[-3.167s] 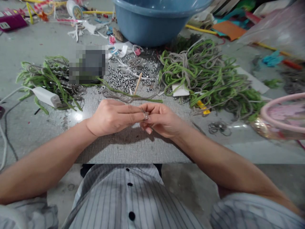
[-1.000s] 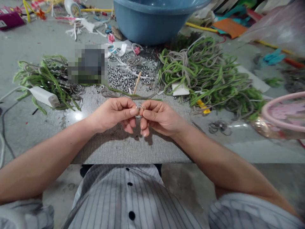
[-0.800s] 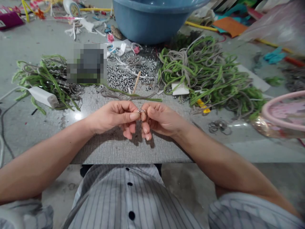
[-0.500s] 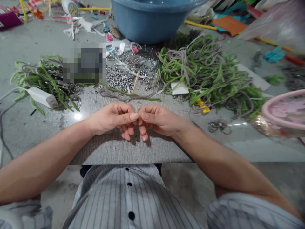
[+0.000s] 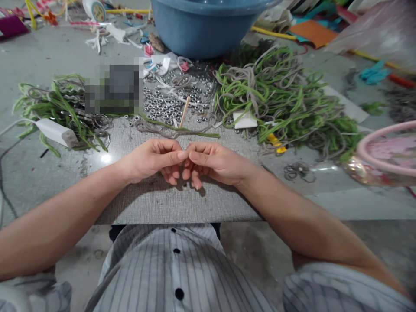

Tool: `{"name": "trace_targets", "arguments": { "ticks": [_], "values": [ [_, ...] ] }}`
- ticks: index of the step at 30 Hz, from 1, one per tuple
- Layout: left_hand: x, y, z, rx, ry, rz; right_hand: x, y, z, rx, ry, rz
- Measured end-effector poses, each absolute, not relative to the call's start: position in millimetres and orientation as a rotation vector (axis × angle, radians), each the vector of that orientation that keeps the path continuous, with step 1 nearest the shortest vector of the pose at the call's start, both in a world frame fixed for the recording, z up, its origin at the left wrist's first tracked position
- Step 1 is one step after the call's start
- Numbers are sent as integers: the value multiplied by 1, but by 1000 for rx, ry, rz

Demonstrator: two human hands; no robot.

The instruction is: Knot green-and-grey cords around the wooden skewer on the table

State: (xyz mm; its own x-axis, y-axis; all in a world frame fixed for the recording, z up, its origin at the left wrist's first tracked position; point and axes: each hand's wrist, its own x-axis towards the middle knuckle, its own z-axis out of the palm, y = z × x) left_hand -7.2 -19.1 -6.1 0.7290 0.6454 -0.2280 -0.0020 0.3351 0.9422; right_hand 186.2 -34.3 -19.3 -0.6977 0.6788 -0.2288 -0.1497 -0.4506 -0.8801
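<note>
Both hands meet at the fingertips above the front of the table. My left hand [image 5: 160, 159] pinches thumb against forefinger. My right hand [image 5: 212, 160] does the same, its thumb tip touching the left one. Whatever lies between the fingertips is hidden or too small to make out. Just beyond the hands a grey and green cord [image 5: 175, 131] lies across the table, with a thin wooden stick [image 5: 185, 111] by it. Behind these, many small metal nuts [image 5: 162, 104] are spread out.
A tangle of green and grey cords [image 5: 279, 91] lies at right. Cords with metal rings [image 5: 73, 106] lie at left beside a white plug-like block [image 5: 58, 132]. A blue basin [image 5: 204, 30] stands at the back, a pink-rimmed object [image 5: 365, 151] at the right edge.
The fingers have shifted slightly. The right thumb tip has moved a little left, closing against the left thumb, and the lower fingers have curled a bit. The things on the table stay put.
</note>
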Motion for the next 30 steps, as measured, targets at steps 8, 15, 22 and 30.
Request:
{"name": "trace_targets", "arguments": {
  "ticks": [8,15,22,30],
  "values": [
    [-7,-20,-7,1182,696,488,183,-36,-19,-841,-1236,2076],
    [-6,-21,-8,1192,685,484,181,-38,-17,-850,-1237,2039],
    [-7,-22,-9,1152,663,493,179,-39,-19,-834,-1204,2026],
    [-6,-22,-12,1157,676,539,180,-37,-18,-935,-1247,1959]
  ]
}}
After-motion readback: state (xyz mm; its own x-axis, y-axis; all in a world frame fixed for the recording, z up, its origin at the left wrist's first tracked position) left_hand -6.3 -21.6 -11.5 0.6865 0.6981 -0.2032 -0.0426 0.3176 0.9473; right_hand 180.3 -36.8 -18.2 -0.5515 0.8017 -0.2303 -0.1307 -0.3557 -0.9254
